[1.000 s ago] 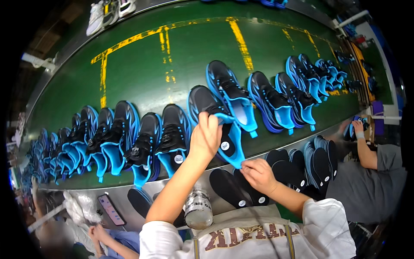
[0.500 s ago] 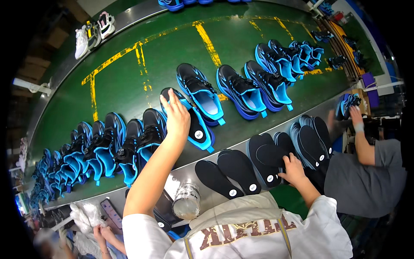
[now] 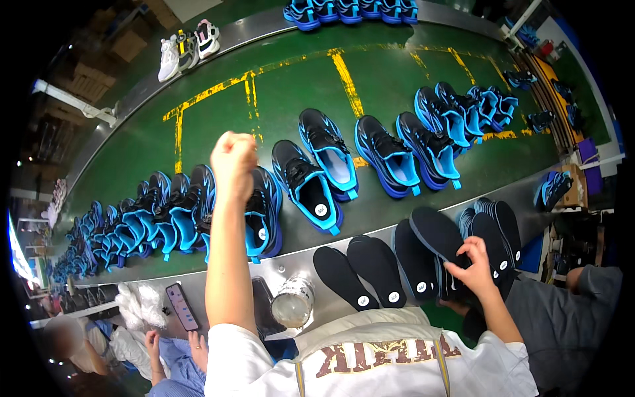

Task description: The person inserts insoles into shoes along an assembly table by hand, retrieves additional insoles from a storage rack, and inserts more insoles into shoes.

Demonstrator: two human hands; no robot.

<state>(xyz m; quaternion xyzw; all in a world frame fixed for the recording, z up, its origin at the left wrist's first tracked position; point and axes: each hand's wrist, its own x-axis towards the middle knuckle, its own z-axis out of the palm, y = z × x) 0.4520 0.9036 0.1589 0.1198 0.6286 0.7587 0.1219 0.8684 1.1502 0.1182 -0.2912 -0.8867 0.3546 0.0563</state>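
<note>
Pinching a black insole (image 3: 442, 239) off the stack at lower right, the right hand (image 3: 475, 263) grips while the left hand (image 3: 233, 157), fisted and empty, hovers mid-frame over a shoe (image 3: 262, 213); neighbouring shoes look fitted, with several insoles left.

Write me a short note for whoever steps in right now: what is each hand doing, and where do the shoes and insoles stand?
Left hand: closed in a fist, raised above a black-and-blue shoe on the green belt; whether it holds anything is unclear.
Right hand: gripping a black insole in the row of insoles along the metal ledge.
Done: nearby shoes show an insole inside.
Left: many insoles remain on the ledge.
</note>
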